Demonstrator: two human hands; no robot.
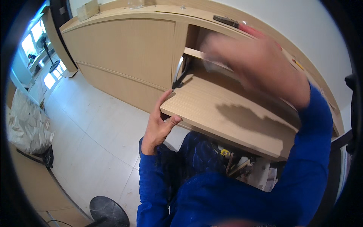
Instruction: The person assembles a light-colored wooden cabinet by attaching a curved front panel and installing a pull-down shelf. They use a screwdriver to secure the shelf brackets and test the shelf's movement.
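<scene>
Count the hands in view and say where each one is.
2. The left hand grips the corner of the open cabinet door. The right hand, blurred, is raised in front of the cabinet opening.

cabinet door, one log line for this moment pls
left hand grips corner of cabinet door | right hand blurred, raised above door near cabinet opening | door lies flat, open

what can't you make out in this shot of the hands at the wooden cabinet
Head view:
- Right hand: motion-blurred, so its grip, and whether it holds anything, cannot be told.
- Inside of the open light wooden cabinet compartment: largely hidden behind that hand.
- Left hand: holds the corner of the light wooden door panel; fingers under the panel are hidden.
- Tools by the lap: covered by the panel and blue sleeves.
</scene>
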